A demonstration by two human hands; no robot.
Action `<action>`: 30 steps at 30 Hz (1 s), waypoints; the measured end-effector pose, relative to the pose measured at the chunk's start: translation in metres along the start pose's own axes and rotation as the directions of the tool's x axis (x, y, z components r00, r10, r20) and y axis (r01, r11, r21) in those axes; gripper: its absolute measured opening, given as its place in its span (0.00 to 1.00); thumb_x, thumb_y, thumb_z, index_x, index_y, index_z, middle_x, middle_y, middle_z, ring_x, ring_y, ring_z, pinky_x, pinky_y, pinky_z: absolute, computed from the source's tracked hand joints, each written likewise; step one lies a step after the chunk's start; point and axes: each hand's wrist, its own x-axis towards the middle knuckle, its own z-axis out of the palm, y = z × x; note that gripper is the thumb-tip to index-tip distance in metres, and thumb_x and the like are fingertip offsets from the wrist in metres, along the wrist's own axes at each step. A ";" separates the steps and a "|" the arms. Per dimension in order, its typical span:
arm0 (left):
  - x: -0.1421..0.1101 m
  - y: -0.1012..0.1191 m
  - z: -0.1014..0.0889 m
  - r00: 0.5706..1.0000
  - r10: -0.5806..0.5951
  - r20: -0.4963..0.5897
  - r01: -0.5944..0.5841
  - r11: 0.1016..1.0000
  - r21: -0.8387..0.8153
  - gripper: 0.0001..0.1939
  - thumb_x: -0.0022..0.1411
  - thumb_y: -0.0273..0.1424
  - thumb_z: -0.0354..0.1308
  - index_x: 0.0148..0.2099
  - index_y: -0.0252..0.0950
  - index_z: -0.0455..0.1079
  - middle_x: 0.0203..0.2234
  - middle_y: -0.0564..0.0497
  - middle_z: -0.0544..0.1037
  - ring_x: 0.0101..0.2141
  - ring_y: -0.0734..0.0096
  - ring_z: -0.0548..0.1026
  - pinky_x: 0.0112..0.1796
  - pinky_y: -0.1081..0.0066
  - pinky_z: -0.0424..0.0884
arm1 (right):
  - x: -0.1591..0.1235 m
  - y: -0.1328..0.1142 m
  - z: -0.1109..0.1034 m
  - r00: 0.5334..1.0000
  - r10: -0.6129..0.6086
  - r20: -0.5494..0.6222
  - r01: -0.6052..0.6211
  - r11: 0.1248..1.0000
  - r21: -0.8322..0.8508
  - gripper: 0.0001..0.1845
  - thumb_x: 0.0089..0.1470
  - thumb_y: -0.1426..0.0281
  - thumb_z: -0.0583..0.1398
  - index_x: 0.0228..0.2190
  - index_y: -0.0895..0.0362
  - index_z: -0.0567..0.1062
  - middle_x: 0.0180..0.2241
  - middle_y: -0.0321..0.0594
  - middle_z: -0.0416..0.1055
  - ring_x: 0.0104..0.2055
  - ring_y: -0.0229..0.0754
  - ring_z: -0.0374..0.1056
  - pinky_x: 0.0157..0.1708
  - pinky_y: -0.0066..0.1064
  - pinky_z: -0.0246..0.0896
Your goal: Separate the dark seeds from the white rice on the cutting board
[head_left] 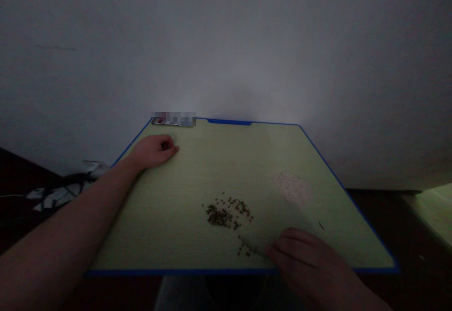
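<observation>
The right hand (310, 261) is at the desk's (226, 160) near right, fingers clamped on a slim tool (254, 248), its tip beside stray grains near the dark grain pile (219, 216). A pale pile (293, 188) lies right. The left hand (153, 151) rests far left, fingers curled; whether tips meet, I cannot tell. Any writing on the far-left flat object (173, 122) is blurred.

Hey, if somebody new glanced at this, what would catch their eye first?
Probably the scattered pile of small dark grains near the front middle of the blue-edged table, with a paler heap of fine grains to its right. Next, the right hand at the front edge, holding a slender tool by the dark grains, while the left hand rests loosely curled at the table's left.
</observation>
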 end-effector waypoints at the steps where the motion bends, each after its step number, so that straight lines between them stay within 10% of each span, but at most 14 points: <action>1: 0.000 0.000 0.000 1.000 0.002 -0.001 -0.002 1.000 0.000 0.19 0.57 0.48 0.49 0.31 0.37 0.67 0.25 0.49 0.74 0.28 0.66 0.70 0.29 0.68 0.59 | 0.000 0.001 0.001 1.000 0.003 -0.001 -0.003 1.000 -0.012 0.17 0.66 0.75 0.49 0.38 0.61 0.78 0.27 0.43 0.77 0.30 0.41 0.72 0.31 0.31 0.72; 30: -0.001 0.001 0.000 1.000 0.031 0.002 -0.031 0.999 -0.016 0.18 0.59 0.47 0.50 0.32 0.36 0.65 0.25 0.51 0.72 0.28 0.68 0.68 0.29 0.68 0.59 | -0.001 -0.006 -0.015 0.999 0.044 0.011 -0.044 0.999 -0.003 0.16 0.64 0.75 0.50 0.40 0.57 0.78 0.29 0.42 0.79 0.31 0.42 0.74 0.34 0.31 0.73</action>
